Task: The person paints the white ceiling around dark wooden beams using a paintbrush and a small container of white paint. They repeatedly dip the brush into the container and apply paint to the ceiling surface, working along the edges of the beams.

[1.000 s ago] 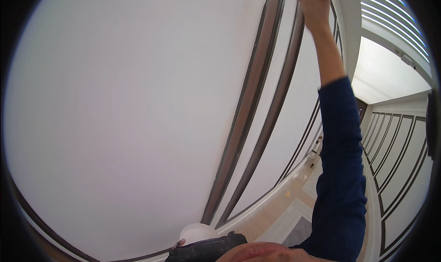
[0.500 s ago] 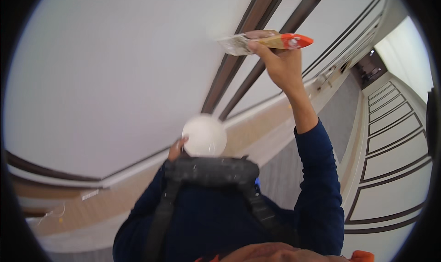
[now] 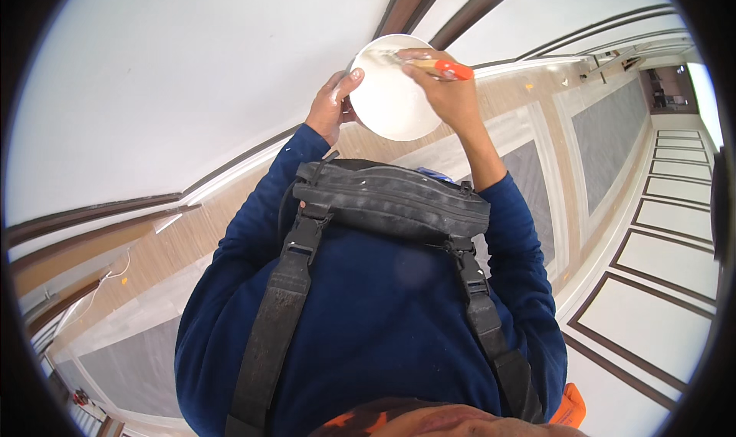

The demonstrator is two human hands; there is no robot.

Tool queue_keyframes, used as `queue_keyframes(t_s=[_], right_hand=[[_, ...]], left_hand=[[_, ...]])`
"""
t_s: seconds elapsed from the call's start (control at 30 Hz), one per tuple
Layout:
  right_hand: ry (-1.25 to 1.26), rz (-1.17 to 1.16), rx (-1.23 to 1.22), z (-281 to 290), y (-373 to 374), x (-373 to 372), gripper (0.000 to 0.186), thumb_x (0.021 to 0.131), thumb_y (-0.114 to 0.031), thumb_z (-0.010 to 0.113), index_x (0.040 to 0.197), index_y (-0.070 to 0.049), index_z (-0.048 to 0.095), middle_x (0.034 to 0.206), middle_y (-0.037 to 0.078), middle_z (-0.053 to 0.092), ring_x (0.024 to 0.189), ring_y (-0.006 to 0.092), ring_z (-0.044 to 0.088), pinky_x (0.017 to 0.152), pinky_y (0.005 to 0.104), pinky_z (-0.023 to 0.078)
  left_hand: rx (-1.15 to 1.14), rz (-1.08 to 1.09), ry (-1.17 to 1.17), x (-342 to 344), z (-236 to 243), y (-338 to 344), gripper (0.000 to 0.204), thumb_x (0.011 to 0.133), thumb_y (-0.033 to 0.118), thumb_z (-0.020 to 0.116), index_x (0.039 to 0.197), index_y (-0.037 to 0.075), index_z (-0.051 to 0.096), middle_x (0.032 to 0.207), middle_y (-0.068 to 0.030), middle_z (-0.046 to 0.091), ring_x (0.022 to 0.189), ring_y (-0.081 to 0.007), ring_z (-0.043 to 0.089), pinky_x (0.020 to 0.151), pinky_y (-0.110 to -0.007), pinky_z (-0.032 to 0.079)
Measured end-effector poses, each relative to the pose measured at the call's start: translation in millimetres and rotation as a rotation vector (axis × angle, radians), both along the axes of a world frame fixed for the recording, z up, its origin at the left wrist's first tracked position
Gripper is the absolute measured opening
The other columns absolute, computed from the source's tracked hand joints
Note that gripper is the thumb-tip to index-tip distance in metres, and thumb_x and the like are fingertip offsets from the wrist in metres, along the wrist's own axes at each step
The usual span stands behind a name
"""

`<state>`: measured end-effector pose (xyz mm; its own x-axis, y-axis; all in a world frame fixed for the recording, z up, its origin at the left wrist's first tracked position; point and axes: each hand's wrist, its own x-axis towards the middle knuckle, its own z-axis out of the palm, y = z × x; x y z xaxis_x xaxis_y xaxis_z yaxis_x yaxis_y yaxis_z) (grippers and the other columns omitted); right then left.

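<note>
My left hand point(image 3: 335, 103) grips the left side of a round white bucket point(image 3: 395, 115), its thumb over the rim and its other fingers partly hidden behind the wall. White paint seems to be inside, though its level is hard to make out. In my right hand point(image 3: 445, 88) is a flat paintbrush point(image 3: 452, 70) with a wooden handle and a red-orange end. Its whitened bristles are inside the bucket, near the far left part of the rim. White specks mark the left thumb.
A broad white wall point(image 3: 192, 77) with dark brown trim point(image 3: 410, 8) rises at the left and ahead. Wood-toned flooring with grey panels point(image 3: 606, 149) runs along it. At the right stands another wall with dark-framed panels point(image 3: 636, 314). A black bag point(image 3: 391, 195) is strapped across my chest.
My right hand has brought the paintbrush down from beside the wall trim into the bucket. My left hand has raised the bucket higher in view. The view has tilted.
</note>
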<state>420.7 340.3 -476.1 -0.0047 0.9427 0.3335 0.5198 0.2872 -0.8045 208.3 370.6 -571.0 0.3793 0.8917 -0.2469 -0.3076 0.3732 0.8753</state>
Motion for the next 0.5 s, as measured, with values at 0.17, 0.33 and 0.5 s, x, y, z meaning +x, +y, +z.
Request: queue_keyframes(t_s=[0.17, 0.33, 0.5], right_hand=[[-0.346, 0.347, 0.077, 12.4, -22.9, -1.1, 0.019, 0.090, -0.018, 0.080, 0.109, -0.017, 0.083, 0.108, 0.004, 0.080, 0.099, 0.0267, 0.070, 0.089, 0.0390, 0.058], [-0.045, 0.141, -0.033, 47.7, -40.4, 15.8, 0.017, 0.094, -0.018, 0.079, 0.108, -0.008, 0.081, 0.104, 0.005, 0.080, 0.093, 0.0198, 0.073, 0.084, 0.0357, 0.060], [0.723, -0.057, -0.166, 64.9, -39.9, 38.5, 0.030, 0.099, -0.017, 0.075, 0.120, 0.004, 0.071, 0.113, 0.011, 0.076, 0.096, 0.0185, 0.075, 0.079, 0.0313, 0.062]], left_hand=[[-0.021, 0.057, 0.027, 1.6, 6.3, -3.7, 0.098, 0.088, 0.075, 0.067, 0.140, -0.007, 0.055, 0.099, -0.0152, 0.067, 0.085, -0.0212, 0.073, 0.072, -0.033, 0.063], [0.011, 0.124, 0.058, -6.8, 25.4, -15.7, 0.106, 0.088, 0.078, 0.065, 0.147, -0.009, 0.048, 0.109, -0.0207, 0.067, 0.094, -0.0254, 0.074, 0.077, -0.036, 0.063], [0.025, 0.144, 0.064, -11.6, 43.4, -26.3, 0.106, 0.089, 0.076, 0.063, 0.150, -0.009, 0.044, 0.121, -0.0278, 0.065, 0.107, -0.0321, 0.073, 0.089, -0.042, 0.062]])
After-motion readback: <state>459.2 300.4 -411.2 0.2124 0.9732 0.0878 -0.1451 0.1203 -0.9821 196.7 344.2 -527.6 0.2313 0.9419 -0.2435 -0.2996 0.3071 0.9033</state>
